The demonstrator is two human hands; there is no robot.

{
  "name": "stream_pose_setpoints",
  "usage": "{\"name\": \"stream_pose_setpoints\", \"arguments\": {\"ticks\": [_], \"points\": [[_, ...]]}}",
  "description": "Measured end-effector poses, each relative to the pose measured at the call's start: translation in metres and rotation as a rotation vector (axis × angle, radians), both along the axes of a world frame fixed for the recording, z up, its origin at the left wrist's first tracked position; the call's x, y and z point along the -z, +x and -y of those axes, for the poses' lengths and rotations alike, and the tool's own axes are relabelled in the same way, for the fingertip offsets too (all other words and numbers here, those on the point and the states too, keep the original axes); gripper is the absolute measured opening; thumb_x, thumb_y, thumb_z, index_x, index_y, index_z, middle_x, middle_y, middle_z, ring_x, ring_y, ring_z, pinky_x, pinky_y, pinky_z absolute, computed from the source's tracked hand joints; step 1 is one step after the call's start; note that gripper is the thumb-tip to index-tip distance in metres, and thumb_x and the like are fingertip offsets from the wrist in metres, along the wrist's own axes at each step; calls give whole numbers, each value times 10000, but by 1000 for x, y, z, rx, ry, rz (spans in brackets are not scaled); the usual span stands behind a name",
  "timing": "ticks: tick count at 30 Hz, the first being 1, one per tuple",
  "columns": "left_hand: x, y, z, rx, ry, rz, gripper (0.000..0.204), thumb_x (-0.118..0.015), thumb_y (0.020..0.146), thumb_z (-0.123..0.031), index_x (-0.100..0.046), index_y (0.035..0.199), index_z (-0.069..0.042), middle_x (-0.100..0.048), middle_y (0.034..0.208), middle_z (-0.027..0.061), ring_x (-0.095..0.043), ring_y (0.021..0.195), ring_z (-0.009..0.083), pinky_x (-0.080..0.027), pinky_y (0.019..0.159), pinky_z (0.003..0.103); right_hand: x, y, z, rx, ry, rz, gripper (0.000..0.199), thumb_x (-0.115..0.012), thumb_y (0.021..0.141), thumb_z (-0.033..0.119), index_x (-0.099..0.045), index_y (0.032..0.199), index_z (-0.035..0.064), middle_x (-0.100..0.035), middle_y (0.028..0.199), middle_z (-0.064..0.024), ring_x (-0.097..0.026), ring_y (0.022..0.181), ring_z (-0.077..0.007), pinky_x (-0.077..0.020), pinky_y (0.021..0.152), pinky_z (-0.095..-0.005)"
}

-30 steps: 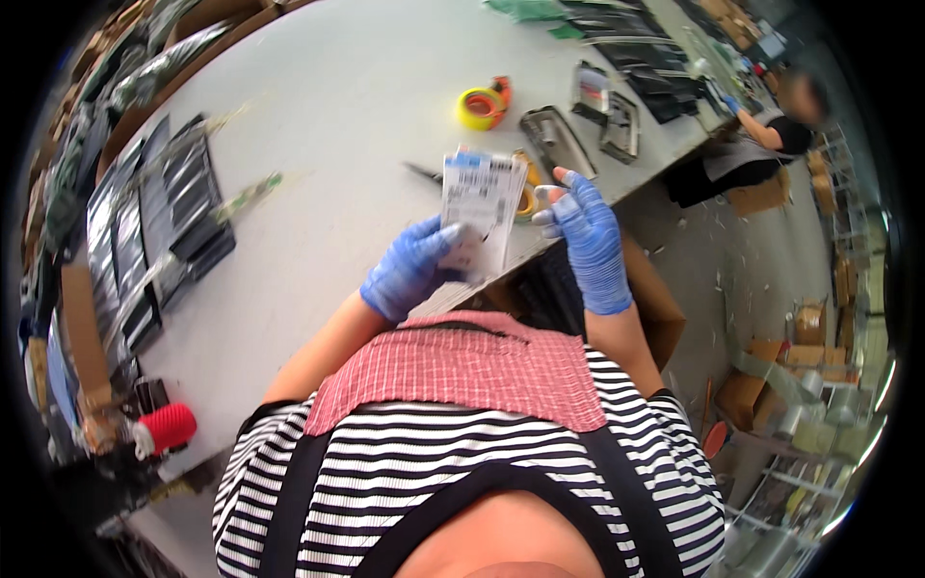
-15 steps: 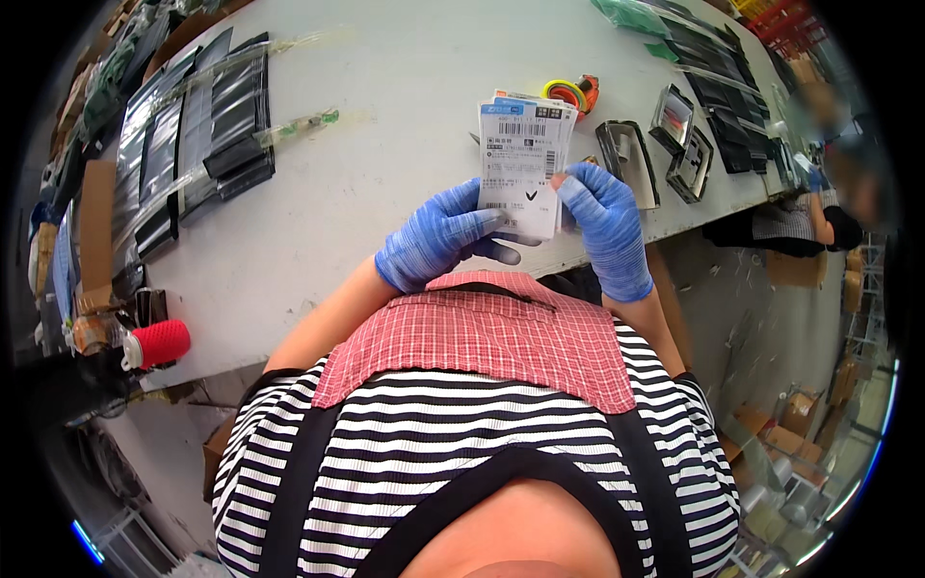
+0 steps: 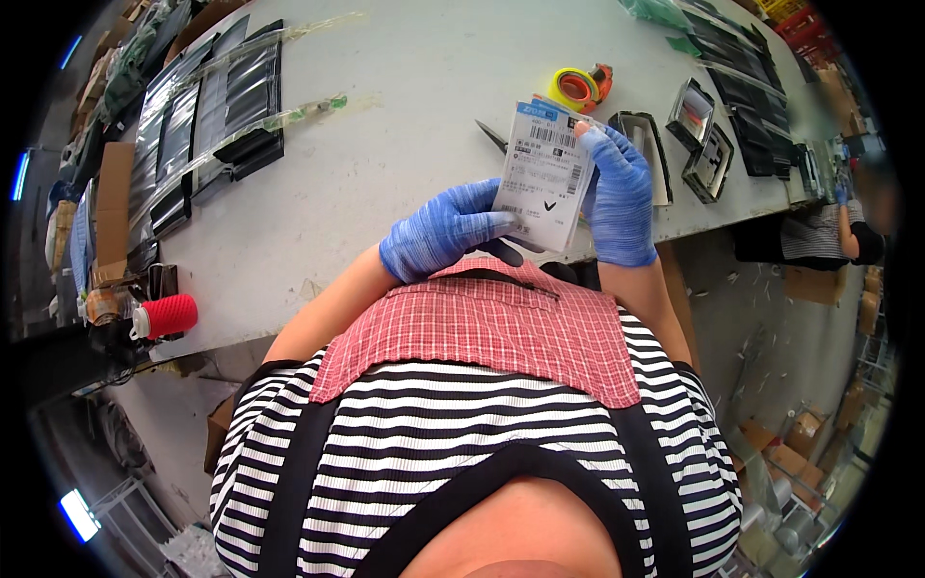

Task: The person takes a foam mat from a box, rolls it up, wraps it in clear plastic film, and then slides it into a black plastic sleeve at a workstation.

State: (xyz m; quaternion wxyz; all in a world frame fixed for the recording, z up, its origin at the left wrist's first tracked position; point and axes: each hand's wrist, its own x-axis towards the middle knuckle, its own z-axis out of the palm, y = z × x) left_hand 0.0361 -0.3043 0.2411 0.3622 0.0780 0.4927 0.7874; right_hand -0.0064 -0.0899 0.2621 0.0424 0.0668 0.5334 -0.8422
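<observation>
Both hands wear blue gloves and hold a white printed label sheet [image 3: 546, 175] upright above the near edge of the grey table [image 3: 385, 125]. My left hand [image 3: 445, 234] grips its lower left corner, while my right hand [image 3: 620, 196] clasps its right edge with fingers curled over the top. Just beyond the sheet, a dark blade-like tool [image 3: 493, 136] lies on the table, partly hidden.
A yellow tape roll [image 3: 576, 90] lies behind the sheet. Black trays [image 3: 696, 116] sit to the right, clear-wrapped black packs [image 3: 207, 120] to the left. A red-capped item [image 3: 166, 316] is at the table's left end. Another person [image 3: 843, 231] sits far right. Cardboard boxes lie on the floor.
The view has shifted slightly; both hands still hold the label sheet, now a bit closer to my chest and tilted more upright.
</observation>
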Motion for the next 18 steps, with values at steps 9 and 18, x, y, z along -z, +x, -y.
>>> {"name": "stream_pose_setpoints", "arguments": {"ticks": [9,18], "points": [[-9,5,-15,-76,-29,27,468,-604,1012,-199,-503,1403,37,-645,1278,174,-680,1121,273,-594,905,384,13,10,-28,-121,76,40,285,-680,966,284,-697,1080,24,-700,901,-41,-662,792,-106,-530,732,-246],[-6,3,-37,-152,-38,35,560,-644,978,-211,-462,1434,58,-635,1276,216,-687,1103,301,-603,882,370,15,51,-44,-139,325,51,258,-685,969,286,-702,984,29,-626,756,2,-578,679,-67,-482,660,-224]]}}
